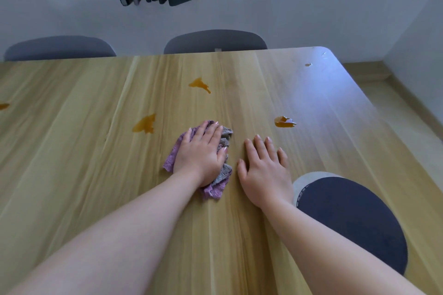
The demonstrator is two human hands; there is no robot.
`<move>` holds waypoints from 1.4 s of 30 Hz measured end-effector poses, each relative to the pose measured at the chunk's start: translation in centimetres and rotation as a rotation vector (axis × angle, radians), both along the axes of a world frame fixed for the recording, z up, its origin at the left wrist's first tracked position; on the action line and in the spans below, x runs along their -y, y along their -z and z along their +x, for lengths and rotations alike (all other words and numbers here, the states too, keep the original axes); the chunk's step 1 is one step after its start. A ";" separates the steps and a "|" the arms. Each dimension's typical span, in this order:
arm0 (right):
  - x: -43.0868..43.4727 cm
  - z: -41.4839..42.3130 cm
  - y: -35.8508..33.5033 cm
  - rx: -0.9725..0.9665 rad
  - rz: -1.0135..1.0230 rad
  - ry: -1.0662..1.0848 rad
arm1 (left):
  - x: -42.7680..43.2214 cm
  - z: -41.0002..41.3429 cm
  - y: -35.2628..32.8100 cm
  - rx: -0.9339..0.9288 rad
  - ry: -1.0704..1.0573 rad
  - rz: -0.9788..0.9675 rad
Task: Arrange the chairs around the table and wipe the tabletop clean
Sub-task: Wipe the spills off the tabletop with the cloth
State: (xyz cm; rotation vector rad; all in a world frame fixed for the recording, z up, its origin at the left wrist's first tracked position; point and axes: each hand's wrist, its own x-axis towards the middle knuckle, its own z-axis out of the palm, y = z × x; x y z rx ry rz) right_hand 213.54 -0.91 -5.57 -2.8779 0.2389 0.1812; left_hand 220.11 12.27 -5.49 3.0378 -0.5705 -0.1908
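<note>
We press our left hand (203,151) flat, fingers spread, on a purple-and-grey cloth (215,182) lying on the wooden tabletop (96,151); the cloth shows at the hand's 9, 1 and 5 o'clock. Our right hand (265,170) rests open and empty just beside, at 3 o'clock. Amber spills lie at 10 (145,124), 12 (199,84) and 2 o'clock (284,122). Two chairs (215,42) stand along the far edge.

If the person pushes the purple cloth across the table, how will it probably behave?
The purple cloth is crumpled and folded under the left hand, so it is probably soft and floppy, not stiff. Pushed, it will likely bunch up instead of sliding flat. Its fluffy texture suggests it would soak up the amber spill nearby, though it may smear it first.
</note>
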 end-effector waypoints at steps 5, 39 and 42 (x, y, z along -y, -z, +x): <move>-0.1 -0.2 -0.4 -0.012 0.013 -0.002 | -0.6 -4.0 0.0 -0.005 0.000 -0.015; -0.1 -0.1 -0.6 -0.026 0.031 0.004 | -0.1 -3.5 0.0 0.014 -0.112 -0.036; 0.0 -0.1 -0.6 -0.036 0.019 0.005 | -2.0 -7.5 -0.2 -0.022 0.016 -0.014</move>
